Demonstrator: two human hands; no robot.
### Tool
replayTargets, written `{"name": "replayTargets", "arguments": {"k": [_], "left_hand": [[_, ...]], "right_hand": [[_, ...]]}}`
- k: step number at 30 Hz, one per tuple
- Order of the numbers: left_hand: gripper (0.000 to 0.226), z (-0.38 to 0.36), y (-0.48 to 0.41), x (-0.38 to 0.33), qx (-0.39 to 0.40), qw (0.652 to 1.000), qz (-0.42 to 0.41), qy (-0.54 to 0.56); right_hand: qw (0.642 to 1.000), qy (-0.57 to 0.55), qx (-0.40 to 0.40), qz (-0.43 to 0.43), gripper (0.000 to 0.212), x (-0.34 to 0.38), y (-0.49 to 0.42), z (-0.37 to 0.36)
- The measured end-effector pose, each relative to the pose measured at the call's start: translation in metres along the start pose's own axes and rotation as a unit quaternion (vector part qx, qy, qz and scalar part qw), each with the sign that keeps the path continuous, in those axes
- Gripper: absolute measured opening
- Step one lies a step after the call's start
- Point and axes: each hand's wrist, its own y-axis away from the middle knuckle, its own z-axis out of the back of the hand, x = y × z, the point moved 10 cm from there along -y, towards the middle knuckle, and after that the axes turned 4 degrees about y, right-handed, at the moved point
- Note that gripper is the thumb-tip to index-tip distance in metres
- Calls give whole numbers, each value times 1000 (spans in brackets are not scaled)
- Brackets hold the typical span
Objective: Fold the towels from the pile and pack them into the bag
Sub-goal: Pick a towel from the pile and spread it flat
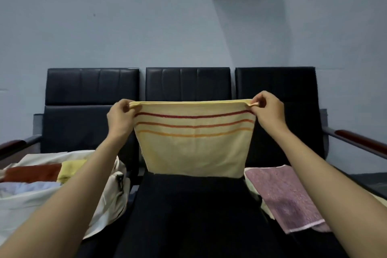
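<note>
towel [194,148]: yellow, held up in the air before the middle backrest of the bench [188,84], over the middle seat. long axis is set level, left to right; the top edge is pulled taut between the two hands. it hangs flat, face toward the camera, narrowing a little toward the lower edge. three stripes are seen across the upper part, red over orange over pale orange, all parallel to the top edge. whether the lower edge touches the seat cannot be told.

left hand [120,117]: raised, forearm stretched forward and up. the top left corner is pinched, fingers curled over the edge, back of the hand toward the camera.

right hand [269,111]: raised to the same height, forearm likewise stretched out. the top right corner is pinched between thumb and curled fingers. the hands are kept well apart, a full towel length between them.

bag [106,201]: cream cloth, set on the left seat, mouth open. inside, from the left, a red towel [31,173] and a yellow cloth [70,168] are seen, with a blue cloth [27,188] nearer the camera.

right seat: a purple towel [287,197] is laid flat, partly hidden by the right forearm; pale cloth shows under its left edge.
</note>
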Motion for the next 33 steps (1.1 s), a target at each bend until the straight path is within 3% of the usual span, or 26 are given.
{"name": "replayTargets", "arguments": {"k": [4, 9, 13, 17, 24, 29, 33], "left_hand": [[5, -26, 20, 13, 201, 973, 96, -56], [7, -17, 9, 11, 139, 980, 108, 87], [4, -27, 1, 29, 147, 984, 99, -30], [11, -36, 5, 60, 139, 980, 141, -11], [6, -34, 5, 68, 59, 994, 84, 30], [14, -45, 37, 89, 115, 990, 86, -8], [16, -53, 77, 127, 141, 981, 126, -43]], "right_hand": [[984, 53, 152, -79, 19, -18, 12, -12], [984, -93, 109, -109, 21, -27, 5, -4], [976, -73, 150, -141, 23, -45, 2, -27], [972, -29, 166, -164, 12, -73, 8, -55], [982, -107, 41, -152, 8, -82, 2, -59], [963, -153, 75, -207, 9, -113, 26, -86], [956, -103, 122, -247, 20, -142, 68, -107]]}}
